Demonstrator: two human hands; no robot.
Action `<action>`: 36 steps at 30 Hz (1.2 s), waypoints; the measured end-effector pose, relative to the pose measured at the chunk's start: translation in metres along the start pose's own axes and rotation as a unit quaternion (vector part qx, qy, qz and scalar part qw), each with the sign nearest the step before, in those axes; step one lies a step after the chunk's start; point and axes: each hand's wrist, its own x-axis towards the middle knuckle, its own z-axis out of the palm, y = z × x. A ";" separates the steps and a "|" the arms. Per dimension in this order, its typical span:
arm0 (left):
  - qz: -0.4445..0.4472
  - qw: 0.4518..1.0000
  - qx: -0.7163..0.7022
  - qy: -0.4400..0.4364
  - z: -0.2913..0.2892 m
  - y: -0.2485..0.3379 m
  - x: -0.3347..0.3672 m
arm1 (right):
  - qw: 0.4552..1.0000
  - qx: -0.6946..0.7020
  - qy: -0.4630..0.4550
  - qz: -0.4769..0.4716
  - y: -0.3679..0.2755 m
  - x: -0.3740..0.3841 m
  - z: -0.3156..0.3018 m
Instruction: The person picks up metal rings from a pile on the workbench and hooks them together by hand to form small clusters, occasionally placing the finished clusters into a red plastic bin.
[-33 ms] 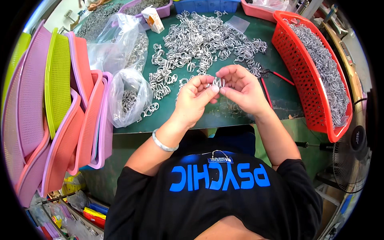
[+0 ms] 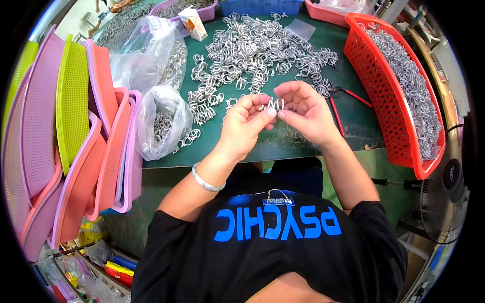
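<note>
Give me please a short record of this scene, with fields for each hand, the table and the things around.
left hand: pinches small metal clip with fingertips
right hand: pinches the same clip from the other side
table: green top, loose pile of metal clips
right side: red basket full of metal pieces, red-handled pliers
left side: clear plastic bags with clips, stacked pastel trays

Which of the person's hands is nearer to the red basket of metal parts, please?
The right hand is nearer. It is above the green table just left of the red basket, with red-handled pliers between them. The left hand is farther left, beyond the small metal clip both hands hold.
</note>
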 end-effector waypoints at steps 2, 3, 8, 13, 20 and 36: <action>0.007 1.000 -0.011 0.011 0.000 -0.001 -0.002 | 0.999 0.044 0.021 0.012 0.000 -0.002 0.005; 0.017 0.999 -0.021 0.021 0.000 -0.001 -0.003 | 0.995 0.087 0.042 0.022 0.000 -0.002 0.006; 0.047 0.998 -0.034 0.004 -0.003 -0.004 -0.004 | 0.986 0.119 0.050 0.105 0.006 -0.006 0.000; 0.058 0.997 -0.036 -0.026 -0.005 -0.005 -0.008 | 0.987 0.111 0.048 0.103 0.009 -0.008 0.000; 0.049 0.998 -0.031 -0.025 -0.004 -0.006 -0.010 | 0.996 0.046 0.072 0.023 0.011 -0.013 0.007; -0.040 0.999 -0.013 -0.032 -0.005 -0.006 -0.013 | 0.990 -0.096 0.081 -0.072 0.018 -0.019 0.010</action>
